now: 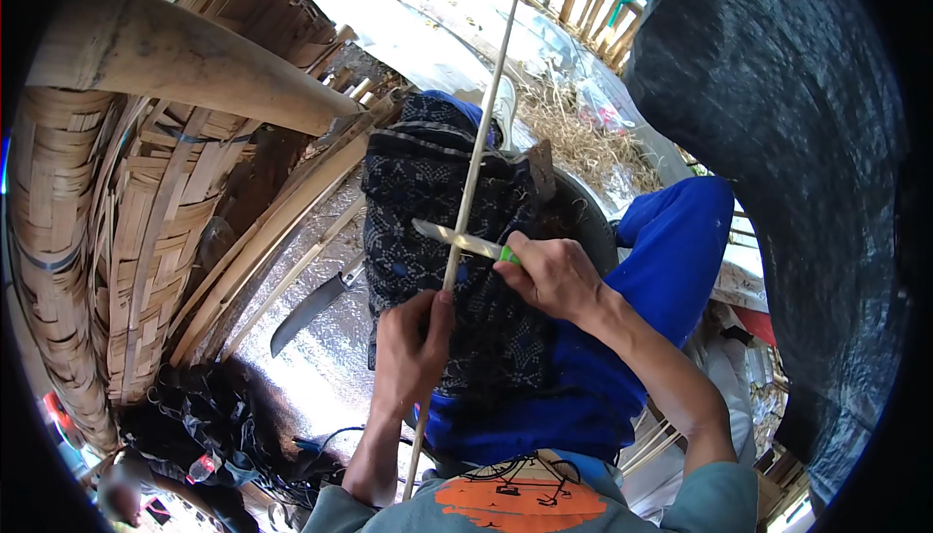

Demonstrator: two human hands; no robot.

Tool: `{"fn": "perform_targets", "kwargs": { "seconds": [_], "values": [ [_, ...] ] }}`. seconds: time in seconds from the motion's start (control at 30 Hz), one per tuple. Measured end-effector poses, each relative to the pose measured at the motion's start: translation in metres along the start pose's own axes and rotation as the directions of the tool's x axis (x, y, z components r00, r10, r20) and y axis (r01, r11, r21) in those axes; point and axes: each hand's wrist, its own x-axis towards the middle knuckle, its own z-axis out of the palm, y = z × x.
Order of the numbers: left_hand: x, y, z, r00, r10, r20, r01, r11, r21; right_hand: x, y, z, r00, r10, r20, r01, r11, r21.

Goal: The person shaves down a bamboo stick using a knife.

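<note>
A long, thin bamboo strip (473,169) runs from near my waist up past my knees, over a dark patterned cloth (408,198) spread across my lap. My left hand (412,343) is closed round the strip, thumb on top, just below the blade. In my right hand (556,275) is a knife (452,237) with a green handle, mostly covered by my fingers. Its blade lies across the strip, tip toward the left, and touches or nearly touches it.
A large dark-bladed knife (309,313) lies on the shiny sheet to my left. Woven bamboo panels (146,261) and a thick bamboo pole (194,62) stand beyond it. A black tarp (777,144) hangs at the right. Dry shavings (573,135) lie ahead; dark bags (214,416) sit at lower left.
</note>
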Motion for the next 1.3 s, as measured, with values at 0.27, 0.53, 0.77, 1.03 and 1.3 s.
{"fn": "perform_targets", "kwargs": {
  "seconds": [0.27,0.53,0.77,1.03,1.3],
  "values": [
    [0.009,-0.007,-0.003,0.962,0.166,-0.219,-0.101,0.954,0.281,0.005,-0.013,0.011,0.983,-0.043,0.176,0.056,0.996,-0.069],
    [0.023,-0.013,0.009,0.926,0.233,-0.296,-0.131,0.936,0.328,0.0,-0.019,0.024,0.989,0.065,0.13,-0.043,0.985,-0.165],
    [0.029,-0.017,0.015,0.95,0.155,-0.27,-0.1,0.973,0.206,-0.002,-0.013,0.027,0.987,0.101,0.126,-0.076,0.979,-0.191],
    [0.031,-0.019,0.017,0.941,0.165,-0.296,-0.111,0.975,0.191,0.0,-0.022,0.035,0.988,0.14,0.063,-0.124,0.97,-0.211],
    [0.034,-0.021,0.016,0.955,0.076,-0.288,-0.046,0.993,0.108,0.008,-0.031,0.026,0.965,0.232,0.12,-0.216,0.968,-0.131]
  ]
}}
